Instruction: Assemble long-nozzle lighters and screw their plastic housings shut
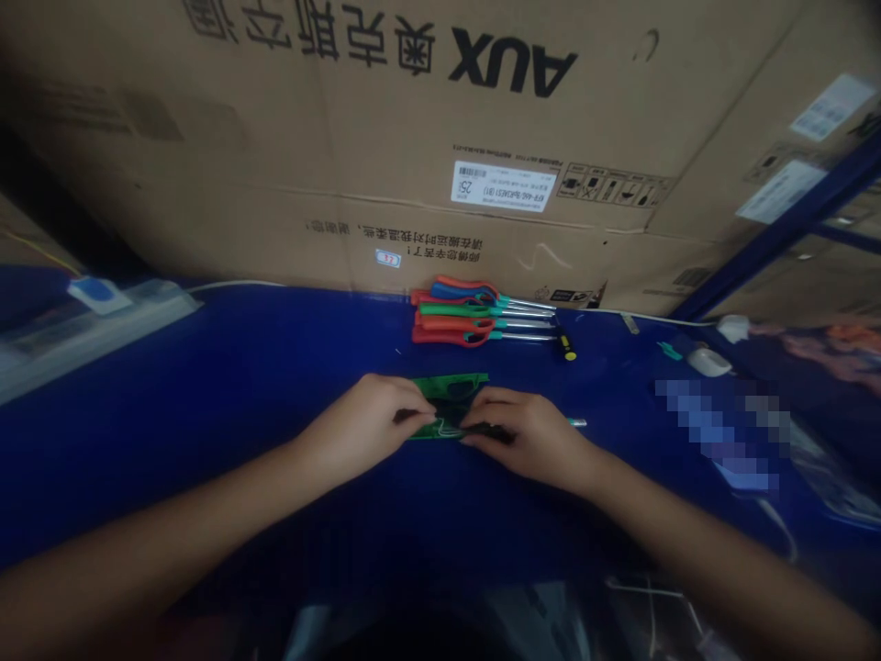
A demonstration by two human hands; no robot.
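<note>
An opened green lighter casing [451, 379] lies on the blue tabletop between my hands, one half-shell behind the other. My left hand [375, 422] comes in from the left, thumb and forefinger pinched at the nearer half; what is in the pinch is too small to make out. From the right, my right hand [533, 431] is closed around a slim dark thing, its kind unclear, with its tip at the nearer half. A thin pale wire [447, 430] shows between the fingertips. Beyond my right hand, a metal tube end [578, 422] sticks out.
Several long-nosed lighters [454, 323] in red, green and blue lie piled behind my hands. Beside their tips is a small yellow-and-black screwdriver [565, 345]. A large cardboard box [275, 184] walls off the back. Right stand a white device [708, 362] and a blurred-out blue object [716, 431].
</note>
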